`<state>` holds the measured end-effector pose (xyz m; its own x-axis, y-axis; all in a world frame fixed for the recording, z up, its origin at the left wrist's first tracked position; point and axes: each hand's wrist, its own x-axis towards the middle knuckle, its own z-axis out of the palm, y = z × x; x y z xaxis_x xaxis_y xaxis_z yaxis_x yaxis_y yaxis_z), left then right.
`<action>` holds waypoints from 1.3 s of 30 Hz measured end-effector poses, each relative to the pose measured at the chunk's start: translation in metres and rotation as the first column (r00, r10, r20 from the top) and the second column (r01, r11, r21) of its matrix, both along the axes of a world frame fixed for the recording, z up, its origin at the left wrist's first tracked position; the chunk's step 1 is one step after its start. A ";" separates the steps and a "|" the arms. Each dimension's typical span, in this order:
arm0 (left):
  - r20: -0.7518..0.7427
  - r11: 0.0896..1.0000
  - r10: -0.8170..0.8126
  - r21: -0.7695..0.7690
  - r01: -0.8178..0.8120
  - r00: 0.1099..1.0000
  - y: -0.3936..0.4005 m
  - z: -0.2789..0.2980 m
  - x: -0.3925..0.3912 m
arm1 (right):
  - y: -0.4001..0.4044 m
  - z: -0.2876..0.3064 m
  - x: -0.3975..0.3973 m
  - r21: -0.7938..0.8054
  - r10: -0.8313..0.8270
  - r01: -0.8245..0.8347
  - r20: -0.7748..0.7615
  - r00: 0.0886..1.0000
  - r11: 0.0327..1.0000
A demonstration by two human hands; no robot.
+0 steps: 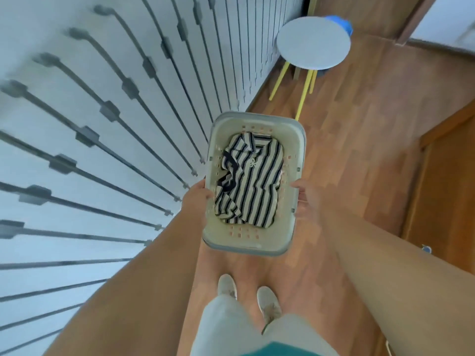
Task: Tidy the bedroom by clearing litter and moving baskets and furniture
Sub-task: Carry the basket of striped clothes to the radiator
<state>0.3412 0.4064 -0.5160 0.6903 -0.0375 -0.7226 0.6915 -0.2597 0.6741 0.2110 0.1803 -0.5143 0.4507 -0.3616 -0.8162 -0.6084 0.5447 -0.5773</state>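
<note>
A pale rectangular laundry basket (290, 235) with small square holes hangs in front of me above the wooden floor. A striped cream-and-navy shirt (253, 181) lies crumpled inside it. My left hand (198, 195) grips the basket's left rim, thumb over the edge. My right hand (307, 199) grips the right rim opposite. My feet in light shoes stand just below the basket.
A white wardrobe (102, 124) with long dark handles fills the left side. A round grey side table (313, 42) on yellow legs stands ahead, with a blue object (341, 24) behind it. Wooden furniture (447, 181) edges the right. Open floor (359, 111) lies between.
</note>
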 end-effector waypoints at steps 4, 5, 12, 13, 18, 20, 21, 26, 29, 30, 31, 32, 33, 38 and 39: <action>-0.045 0.994 -0.031 -0.108 0.026 0.998 -0.036 0.022 0.020 | -0.038 0.030 0.016 -0.037 -0.037 0.039 0.035 0.999 0.999; -0.064 0.991 -0.039 -0.133 0.030 0.997 -0.046 0.025 0.027 | -0.046 0.035 0.021 -0.033 -0.046 0.048 0.038 0.998 0.998; -0.111 0.978 -0.132 -0.175 0.111 0.985 -0.124 0.052 0.111 | -0.109 0.063 0.078 0.000 -0.156 0.156 0.026 0.987 0.988; -0.100 0.972 -0.164 -0.185 0.144 0.981 -0.136 0.055 0.122 | -0.117 0.067 0.085 -0.002 -0.177 0.177 0.029 0.984 0.984; -0.027 0.964 -0.242 -0.124 0.237 0.970 -0.209 0.061 0.171 | -0.163 0.075 0.103 -0.006 -0.275 0.276 0.039 0.961 0.961; -0.028 0.960 -0.268 -0.089 0.265 0.963 -0.241 0.063 0.176 | -0.184 0.072 0.098 -0.012 -0.325 0.325 0.032 0.945 0.945; -0.048 0.957 -0.277 -0.104 0.271 0.960 -0.253 0.062 0.177 | -0.193 0.070 0.095 -0.017 -0.352 0.352 0.031 0.936 0.936; -0.089 0.912 -0.393 -0.165 0.376 0.915 -0.340 0.057 0.173 | -0.263 0.059 0.071 -0.054 -0.448 0.448 0.018 0.894 0.892; -0.098 0.902 -0.417 -0.164 0.399 0.904 -0.400 0.052 0.162 | -0.316 0.053 0.054 -0.048 -0.480 0.482 0.037 0.876 0.875; -0.103 0.910 -0.401 -0.160 0.382 0.910 -0.413 0.051 0.158 | -0.329 0.053 0.050 -0.049 -0.478 0.479 0.038 0.878 0.876; -0.110 0.919 -0.380 -0.156 0.362 0.918 -0.429 0.050 0.152 | -0.347 0.054 0.044 -0.049 -0.471 0.472 0.035 0.881 0.880; -0.116 0.927 -0.362 -0.152 0.343 0.925 -0.445 0.050 0.145 | -0.366 0.055 0.037 -0.040 -0.469 0.470 0.032 0.883 0.882; -0.118 0.934 -0.346 -0.144 0.328 0.931 -0.459 0.051 0.138 | -0.383 0.058 0.032 -0.032 -0.468 0.469 0.030 0.883 0.883; -0.120 0.955 -0.286 -0.117 0.273 0.951 -0.544 0.068 0.100 | -0.477 0.077 0.002 -0.049 -0.441 0.443 0.050 0.896 0.895; -0.138 0.962 -0.263 -0.112 0.249 0.955 -0.560 0.070 0.094 | -0.493 0.079 -0.004 -0.081 -0.434 0.437 0.048 0.900 0.896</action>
<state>0.4356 -0.1533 -0.4459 0.5322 -0.2702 -0.8023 0.7052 -0.3830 0.5967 0.2072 -0.3129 -0.4350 0.2537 -0.5960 -0.7618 -0.3049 0.6982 -0.6478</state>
